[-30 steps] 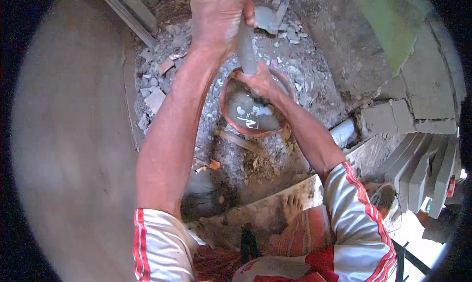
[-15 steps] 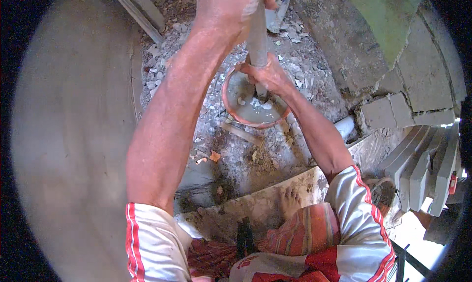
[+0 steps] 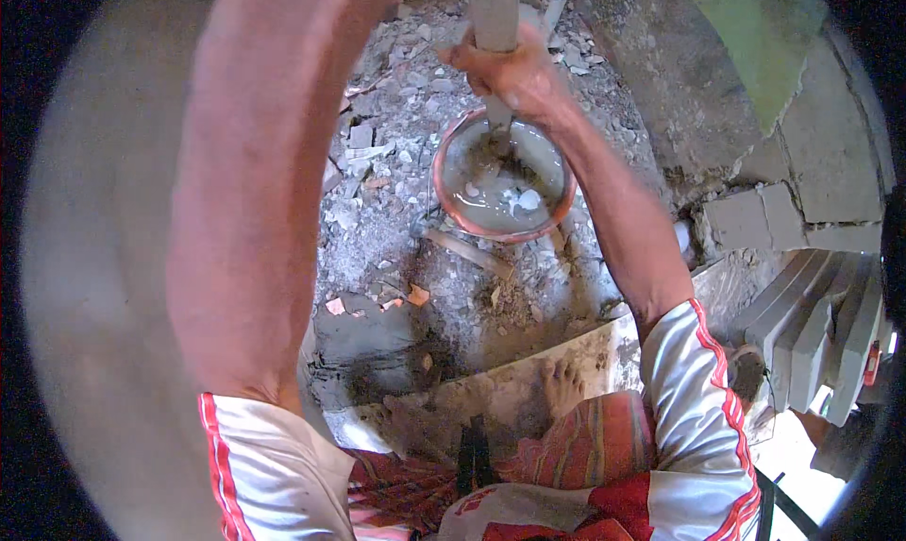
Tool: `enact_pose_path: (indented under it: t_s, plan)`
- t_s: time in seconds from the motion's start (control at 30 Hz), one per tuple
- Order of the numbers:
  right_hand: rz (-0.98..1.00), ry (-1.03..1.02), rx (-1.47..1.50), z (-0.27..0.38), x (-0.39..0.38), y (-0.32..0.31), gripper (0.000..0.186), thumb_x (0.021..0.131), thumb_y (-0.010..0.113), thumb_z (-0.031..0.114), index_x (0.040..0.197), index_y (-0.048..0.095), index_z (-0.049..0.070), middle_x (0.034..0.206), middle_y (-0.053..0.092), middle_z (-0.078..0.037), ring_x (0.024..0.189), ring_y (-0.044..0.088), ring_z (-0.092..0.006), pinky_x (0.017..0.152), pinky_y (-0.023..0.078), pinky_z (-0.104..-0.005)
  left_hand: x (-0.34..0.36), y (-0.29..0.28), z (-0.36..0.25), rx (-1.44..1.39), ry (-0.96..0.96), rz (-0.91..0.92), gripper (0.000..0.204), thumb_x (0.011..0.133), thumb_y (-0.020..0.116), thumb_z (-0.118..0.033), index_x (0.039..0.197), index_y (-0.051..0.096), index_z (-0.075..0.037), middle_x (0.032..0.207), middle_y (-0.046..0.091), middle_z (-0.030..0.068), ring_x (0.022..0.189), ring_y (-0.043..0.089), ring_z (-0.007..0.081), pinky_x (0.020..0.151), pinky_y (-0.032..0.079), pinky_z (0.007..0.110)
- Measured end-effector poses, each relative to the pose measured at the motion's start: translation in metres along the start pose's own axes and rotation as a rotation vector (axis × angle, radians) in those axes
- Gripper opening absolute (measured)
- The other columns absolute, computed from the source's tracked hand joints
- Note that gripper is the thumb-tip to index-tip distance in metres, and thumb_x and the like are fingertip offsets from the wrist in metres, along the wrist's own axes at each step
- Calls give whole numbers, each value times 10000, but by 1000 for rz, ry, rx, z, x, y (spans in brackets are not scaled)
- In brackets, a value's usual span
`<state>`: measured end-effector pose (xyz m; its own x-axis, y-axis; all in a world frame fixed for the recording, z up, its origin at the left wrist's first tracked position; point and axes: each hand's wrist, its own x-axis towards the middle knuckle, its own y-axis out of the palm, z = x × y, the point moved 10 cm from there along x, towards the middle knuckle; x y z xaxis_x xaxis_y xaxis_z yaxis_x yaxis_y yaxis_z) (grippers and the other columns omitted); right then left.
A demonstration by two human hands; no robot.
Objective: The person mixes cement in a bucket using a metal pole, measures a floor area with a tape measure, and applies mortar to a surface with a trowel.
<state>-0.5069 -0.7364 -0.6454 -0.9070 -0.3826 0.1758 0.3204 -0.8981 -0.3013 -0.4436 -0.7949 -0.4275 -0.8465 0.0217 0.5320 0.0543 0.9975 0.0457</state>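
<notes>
My right hand (image 3: 519, 76) is closed around a thick grey pole (image 3: 494, 12) that stands nearly upright. The pole's lower end reaches down into a round bucket (image 3: 438, 175) with an orange-brown rim. Watery grey mix (image 3: 472, 184) fills much of the bucket, and some white lumps (image 3: 527, 200) show at its surface. My left forearm (image 3: 247, 192) stretches up past the top edge, so the left hand is cut off from sight. The pole's upper end is also out of the picture.
Broken rubble (image 3: 396, 163) surrounds the bucket, with a short wooden strip (image 3: 467, 254) just in front. A smooth grey wall (image 3: 104, 258) rises at left. Stacked grey slabs (image 3: 802, 314) stand at right. My bare foot (image 3: 563, 382) rests near a ledge (image 3: 491, 371).
The pole and my right hand have risen toward the top of the picture. My left hand has moved up out of view. More of the mix now shows.
</notes>
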Motion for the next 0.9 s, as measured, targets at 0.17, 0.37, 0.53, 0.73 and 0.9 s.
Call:
enact_pose_path:
  t_s: [0.17, 0.37, 0.53, 0.73, 0.9]
  plan:
    - [-4, 114, -77, -72, -9, 11, 286, 778, 772, 286, 772, 648, 29, 647, 612, -42, 608, 568, -135, 568, 460, -334, -4, -8, 54, -6, 49, 6, 344, 910, 646, -378, 801, 675, -54, 562, 499, -4, 508, 511, 120, 523, 453, 324]
    - [-23, 61, -25, -146, -24, 28, 385, 765, 747, 349, 838, 674, -22, 737, 684, -111, 695, 637, -168, 650, 512, -369, -29, -26, 142, 184, -274, -178, 326, 882, 673, -360, 716, 628, -83, 530, 494, -9, 478, 538, 96, 445, 472, 278]
    - [5, 246, -58, -171, -17, 36, 373, 766, 737, 341, 840, 669, -19, 725, 678, -110, 668, 642, -183, 636, 510, -370, -22, -41, 154, -136, -206, -227, 303, 860, 722, -306, 711, 620, -63, 525, 508, -5, 460, 522, 103, 451, 453, 270]
    - [37, 158, -19, -121, -40, 34, 334, 757, 746, 317, 811, 655, 0, 725, 666, -92, 684, 638, -191, 633, 503, -379, -36, -32, 119, -58, -166, -190, 324, 853, 733, -322, 684, 623, -68, 526, 511, -5, 453, 496, 96, 459, 440, 272]
    - [64, 187, -3, -71, -46, 21, 345, 754, 758, 309, 798, 650, -16, 678, 648, -93, 634, 595, -164, 606, 490, -370, -29, -17, 58, 309, -159, -176, 417, 883, 670, -441, 702, 620, -69, 545, 472, -2, 511, 513, 147, 563, 489, 340]
